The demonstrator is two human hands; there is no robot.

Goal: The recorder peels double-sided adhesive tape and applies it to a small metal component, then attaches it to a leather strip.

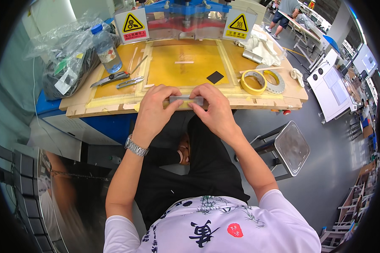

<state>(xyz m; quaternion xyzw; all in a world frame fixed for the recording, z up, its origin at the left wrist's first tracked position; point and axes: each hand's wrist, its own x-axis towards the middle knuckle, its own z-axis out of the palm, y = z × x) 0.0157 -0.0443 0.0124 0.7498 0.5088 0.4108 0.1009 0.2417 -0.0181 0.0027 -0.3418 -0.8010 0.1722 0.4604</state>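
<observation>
Yellow sheeting [164, 71] covers the middle of a wooden table [293, 101], with 2 warning signs [131, 26] at its back. At the front edge, between both hands, is a small clear strip [184, 98]; whether it touches the table, I cannot tell. Left hand [156, 105] pinches its left end between thumb and fingers; right hand [213, 109] pinches the other end likewise. Nearby lie 2 utility knives [129, 82], 1 black square [215, 77] and 2 tape rolls [253, 90]. Behind the knives stands a blue-capped bottle [108, 55].
</observation>
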